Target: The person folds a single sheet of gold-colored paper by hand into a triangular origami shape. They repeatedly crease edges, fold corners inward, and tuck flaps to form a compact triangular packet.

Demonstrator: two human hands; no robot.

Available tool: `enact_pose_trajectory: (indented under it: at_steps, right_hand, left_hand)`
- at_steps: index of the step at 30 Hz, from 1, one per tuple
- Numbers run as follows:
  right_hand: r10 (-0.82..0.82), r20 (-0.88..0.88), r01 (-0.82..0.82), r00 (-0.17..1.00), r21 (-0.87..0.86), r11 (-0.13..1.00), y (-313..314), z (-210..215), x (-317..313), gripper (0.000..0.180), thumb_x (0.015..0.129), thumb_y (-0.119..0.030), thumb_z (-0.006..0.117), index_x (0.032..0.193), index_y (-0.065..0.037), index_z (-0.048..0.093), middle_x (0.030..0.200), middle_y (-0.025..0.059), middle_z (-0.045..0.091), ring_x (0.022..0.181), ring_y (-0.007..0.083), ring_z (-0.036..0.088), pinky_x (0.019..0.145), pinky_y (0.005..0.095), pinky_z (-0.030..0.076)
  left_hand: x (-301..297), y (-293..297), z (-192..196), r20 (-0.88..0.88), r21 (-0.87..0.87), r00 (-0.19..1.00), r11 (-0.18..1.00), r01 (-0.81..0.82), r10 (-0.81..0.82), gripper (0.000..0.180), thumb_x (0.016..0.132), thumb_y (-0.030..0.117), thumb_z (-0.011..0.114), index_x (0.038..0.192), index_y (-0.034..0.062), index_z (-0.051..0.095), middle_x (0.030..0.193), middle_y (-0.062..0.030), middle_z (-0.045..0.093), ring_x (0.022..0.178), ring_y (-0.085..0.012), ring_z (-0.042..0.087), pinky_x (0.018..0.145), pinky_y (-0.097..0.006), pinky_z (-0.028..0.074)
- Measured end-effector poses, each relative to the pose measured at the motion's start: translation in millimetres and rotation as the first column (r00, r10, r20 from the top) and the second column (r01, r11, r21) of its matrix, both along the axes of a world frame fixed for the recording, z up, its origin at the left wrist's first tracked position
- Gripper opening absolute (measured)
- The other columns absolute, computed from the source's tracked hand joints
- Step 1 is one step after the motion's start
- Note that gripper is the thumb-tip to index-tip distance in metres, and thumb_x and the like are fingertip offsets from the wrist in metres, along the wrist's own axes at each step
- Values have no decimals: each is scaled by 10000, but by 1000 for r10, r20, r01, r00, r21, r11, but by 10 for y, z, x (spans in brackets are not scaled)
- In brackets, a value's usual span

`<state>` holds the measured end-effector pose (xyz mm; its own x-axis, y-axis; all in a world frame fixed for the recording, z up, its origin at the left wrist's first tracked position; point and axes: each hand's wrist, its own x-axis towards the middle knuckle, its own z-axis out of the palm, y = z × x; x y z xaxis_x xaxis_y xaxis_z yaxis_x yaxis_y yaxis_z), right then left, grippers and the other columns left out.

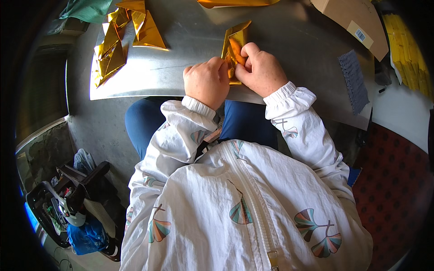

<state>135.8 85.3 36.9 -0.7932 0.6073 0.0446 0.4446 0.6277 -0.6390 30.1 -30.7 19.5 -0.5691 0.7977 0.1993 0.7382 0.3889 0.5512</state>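
Between my two hands, near the front edge of the metal table, is a piece of shiny gold foil paper (236, 36), partly folded, with a pointed flap at its far end. My left hand (206, 83) is closed at its left side, the fingertips mostly hidden behind the knuckles. On its right side, my right hand (261, 67) pinches the foil paper between thumb and bent fingers. Several folded gold foil pieces (110, 54) lie in a cluster at the table's far left.
The grey metal table (181, 40) has another gold foil sheet (237, 2) at its far edge. A cardboard box (350, 20) stands at the far right, near a grey cloth (353, 81) and yellow packets (407, 49). A black basket (49, 207) with assorted items sits low on the left.
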Motion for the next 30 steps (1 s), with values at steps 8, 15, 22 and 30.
enact_pose_trajectory:
  at_steps: [8, 15, 22, 30]
  right_hand:
    - [30, -82, -31, 996, -13, 999, -7, -66, 61, 191, 794, -82, 667, 918, -41, 529, 720, 156, 648, 656, 346, 648, 600, 414, 521]
    - [29, -188, -26, 982, 20, 999, -123, -145, 211, 191, 794, -60, 658, 950, -33, 550, 853, 183, 657, 792, 376, 645, 709, 426, 534]
    - [-44, -280, 52, 959, 22, 998, -220, -231, 266, 347, 808, -53, 686, 1139, -43, 583, 954, 140, 651, 854, 286, 669, 737, 362, 551]
    - [145, -303, -84, 942, 205, 975, -266, -283, 345, 283, 809, -82, 707, 1085, -67, 647, 986, 140, 579, 914, 319, 599, 796, 372, 528]
  left_hand:
    - [-92, 75, 81, 37, -100, 995, 990, 95, -92, 196, 919, 300, 568, 856, 146, 673, 660, -67, 672, 623, -283, 661, 653, -402, 486]
    - [-183, 167, 118, 6, -242, 985, 956, 166, -170, 209, 923, 317, 560, 903, 154, 688, 698, -78, 685, 660, -290, 676, 612, -405, 519]
    - [-272, 247, 180, 139, -277, 949, 909, 310, -282, 198, 910, 284, 611, 1010, 137, 696, 834, -103, 707, 743, -313, 685, 663, -378, 547]
    - [-323, 349, 112, 146, -291, 942, 897, 334, -303, 208, 904, 328, 589, 966, 174, 714, 829, -80, 705, 777, -298, 679, 692, -384, 545]
